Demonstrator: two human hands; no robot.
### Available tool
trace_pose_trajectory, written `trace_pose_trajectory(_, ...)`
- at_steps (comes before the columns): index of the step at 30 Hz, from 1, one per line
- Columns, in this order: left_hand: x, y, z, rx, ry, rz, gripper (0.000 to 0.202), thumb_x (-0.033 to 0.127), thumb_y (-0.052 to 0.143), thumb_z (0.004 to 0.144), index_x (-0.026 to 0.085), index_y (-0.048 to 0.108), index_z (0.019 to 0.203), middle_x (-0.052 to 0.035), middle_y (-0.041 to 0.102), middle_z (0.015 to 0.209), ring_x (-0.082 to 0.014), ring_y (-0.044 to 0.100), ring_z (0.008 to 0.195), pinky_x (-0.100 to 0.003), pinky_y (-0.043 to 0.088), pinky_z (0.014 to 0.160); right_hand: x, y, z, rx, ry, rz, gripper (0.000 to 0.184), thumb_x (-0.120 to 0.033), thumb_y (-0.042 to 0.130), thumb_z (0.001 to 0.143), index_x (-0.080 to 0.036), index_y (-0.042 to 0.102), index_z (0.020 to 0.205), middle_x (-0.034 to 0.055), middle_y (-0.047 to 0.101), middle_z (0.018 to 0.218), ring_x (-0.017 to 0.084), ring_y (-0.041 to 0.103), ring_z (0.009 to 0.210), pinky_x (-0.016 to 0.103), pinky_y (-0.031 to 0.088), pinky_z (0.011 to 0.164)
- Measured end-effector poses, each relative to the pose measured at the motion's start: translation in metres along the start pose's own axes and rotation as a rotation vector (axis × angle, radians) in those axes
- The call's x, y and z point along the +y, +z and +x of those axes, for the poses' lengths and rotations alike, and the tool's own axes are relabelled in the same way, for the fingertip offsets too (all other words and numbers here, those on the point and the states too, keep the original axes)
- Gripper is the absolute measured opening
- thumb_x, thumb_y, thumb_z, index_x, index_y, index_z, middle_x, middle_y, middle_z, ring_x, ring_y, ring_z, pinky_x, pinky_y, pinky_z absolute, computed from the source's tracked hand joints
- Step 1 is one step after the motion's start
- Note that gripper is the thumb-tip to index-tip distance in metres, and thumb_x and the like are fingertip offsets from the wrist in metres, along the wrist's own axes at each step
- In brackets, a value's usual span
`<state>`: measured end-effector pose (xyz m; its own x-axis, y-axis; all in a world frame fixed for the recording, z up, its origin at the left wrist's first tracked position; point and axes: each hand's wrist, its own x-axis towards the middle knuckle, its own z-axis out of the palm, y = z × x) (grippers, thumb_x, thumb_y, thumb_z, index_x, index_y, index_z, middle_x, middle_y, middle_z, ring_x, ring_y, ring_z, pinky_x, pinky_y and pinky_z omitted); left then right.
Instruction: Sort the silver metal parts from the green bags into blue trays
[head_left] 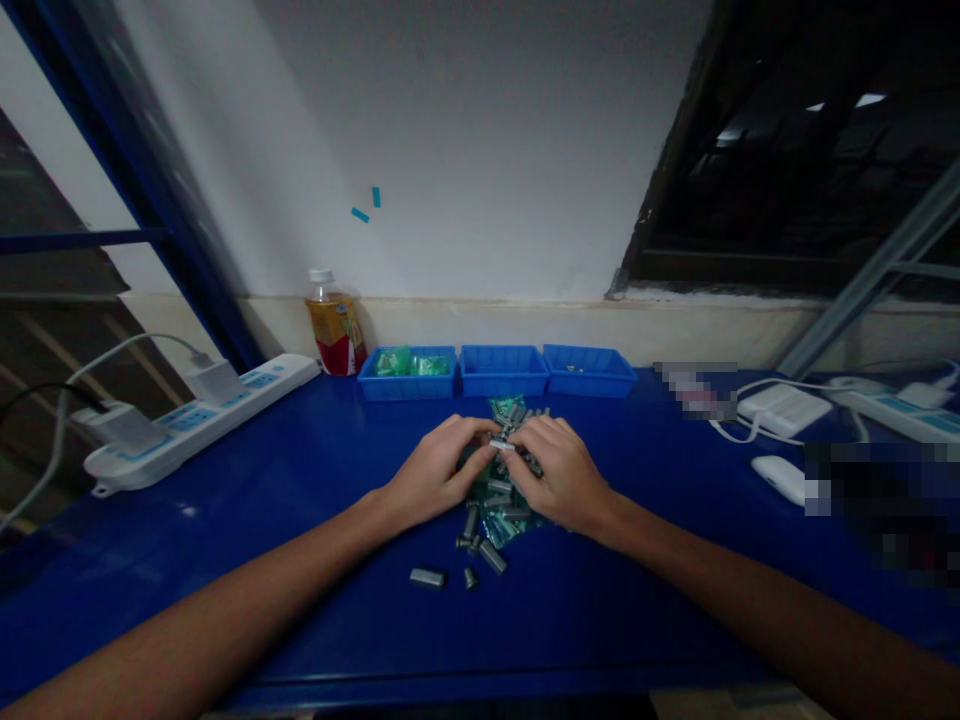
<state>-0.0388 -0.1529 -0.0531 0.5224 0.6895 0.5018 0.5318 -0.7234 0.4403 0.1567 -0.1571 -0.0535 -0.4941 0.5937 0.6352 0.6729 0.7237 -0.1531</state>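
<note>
A heap of small grey metal cylinders [491, 520] mixed with green plastic wrappers lies in the middle of the blue table [300, 600]. My left hand [439, 470] and my right hand [559, 470] rest on top of the heap, fingers curled and meeting above it. Between the fingertips of both hands sits one small grey cylinder [504, 442]. A few loose cylinders [427, 577] lie on the table just in front of the heap.
Three blue bins [501, 372] stand in a row behind the heap; the left one holds green wrappers. A drink bottle [335, 325] stands by the wall. A white power strip [195, 415] lies at the left, white chargers and cables [784, 410] at the right.
</note>
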Motion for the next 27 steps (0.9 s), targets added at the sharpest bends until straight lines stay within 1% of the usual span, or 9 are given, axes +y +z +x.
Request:
trace_pose_trajectory(2,-0.0004,0.0012,-0.0007,0.023,0.041,0.007,0.027,0.030,0.048,0.092,0.017,0.049,0.116,-0.0052,0.060,0.099,-0.0173,0.054,0.090,-0.031,0.044,0.080,0.0010,0.0023,-0.0002,0.000,0.004,-0.012,0.020,-0.026,0.045,0.091,-0.018,0.055,0.077,0.0043,0.058,0.075,0.018,0.050,0.075,0.032,0.033,0.070)
trace_pose_trajectory(7,0.0014,0.0034,0.0007,0.030,0.087,0.106,0.017,0.029,0.044,0.093,0.017,0.055,0.100,-0.0054,0.062,0.093,-0.0185,0.053,0.086,-0.032,0.043,0.078,0.0014,0.0055,0.0002,-0.043,-0.007,-0.058,0.029,-0.026,0.039,0.094,-0.018,0.054,0.071,0.0038,0.059,0.073,0.017,0.050,0.074,0.032,0.030,0.069)
trace_pose_trajectory(10,0.0008,0.0047,0.0020,0.048,0.060,0.141,0.019,0.029,0.042,0.094,0.017,0.056,0.099,-0.0056,0.063,0.093,-0.0187,0.053,0.086,-0.032,0.043,0.079,0.0013,0.0043,0.0001,-0.083,0.038,-0.067,0.030,-0.034,0.041,0.095,-0.018,0.054,0.073,0.0033,0.059,0.072,0.017,0.051,0.075,0.031,0.031,0.068)
trace_pose_trajectory(13,-0.0016,0.0053,0.0022,0.067,0.040,0.161,0.022,0.030,0.039,0.095,0.016,0.057,0.096,-0.0052,0.063,0.091,-0.0182,0.053,0.084,-0.032,0.042,0.078,0.0015,0.0024,-0.0007,-0.075,0.069,-0.053,0.025,-0.041,0.049,0.090,-0.019,0.056,0.082,0.0029,0.060,0.076,0.018,0.053,0.075,0.031,0.032,0.069)
trace_pose_trajectory(17,-0.0033,0.0050,0.0017,0.041,0.059,0.203,0.028,0.031,0.034,0.097,0.016,0.057,0.089,-0.0048,0.062,0.085,-0.0178,0.053,0.080,-0.030,0.042,0.074,0.0000,0.0008,-0.0021,-0.014,0.040,-0.021,0.019,-0.035,0.055,0.087,-0.019,0.056,0.096,0.0034,0.062,0.083,0.018,0.054,0.078,0.030,0.034,0.070)
trace_pose_trajectory(21,-0.0015,0.0046,0.0017,-0.004,0.050,0.272,0.036,0.032,0.030,0.097,0.016,0.056,0.078,-0.0048,0.059,0.074,-0.0183,0.053,0.074,-0.031,0.042,0.069,-0.0024,0.0006,-0.0025,-0.014,-0.030,-0.042,0.013,-0.030,0.049,0.090,-0.019,0.057,0.091,0.0046,0.062,0.082,0.019,0.054,0.080,0.031,0.034,0.073)
trace_pose_trajectory(23,-0.0008,0.0043,0.0012,0.005,0.043,0.252,0.034,0.032,0.030,0.097,0.016,0.057,0.085,-0.0052,0.061,0.079,-0.0184,0.055,0.078,-0.031,0.043,0.073,-0.0022,0.0007,-0.0022,-0.016,-0.030,-0.063,0.017,-0.029,0.046,0.092,-0.019,0.056,0.084,0.0049,0.062,0.080,0.019,0.053,0.079,0.031,0.034,0.072)
trace_pose_trajectory(25,-0.0006,0.0038,0.0000,0.031,0.042,0.197,0.027,0.033,0.035,0.096,0.017,0.056,0.102,-0.0052,0.062,0.089,-0.0181,0.056,0.084,-0.031,0.044,0.078,-0.0008,0.0012,-0.0018,-0.012,-0.016,-0.081,0.022,-0.028,0.043,0.093,-0.018,0.055,0.079,0.0049,0.061,0.077,0.019,0.052,0.078,0.031,0.033,0.071)
trace_pose_trajectory(27,-0.0007,0.0033,-0.0015,0.053,0.059,0.150,0.028,0.033,0.043,0.093,0.018,0.050,0.115,-0.0056,0.062,0.096,-0.0181,0.057,0.088,-0.031,0.045,0.080,0.0007,0.0024,-0.0019,-0.018,-0.011,-0.096,0.026,-0.027,0.039,0.095,-0.018,0.054,0.076,0.0049,0.060,0.075,0.018,0.052,0.077,0.031,0.033,0.070)
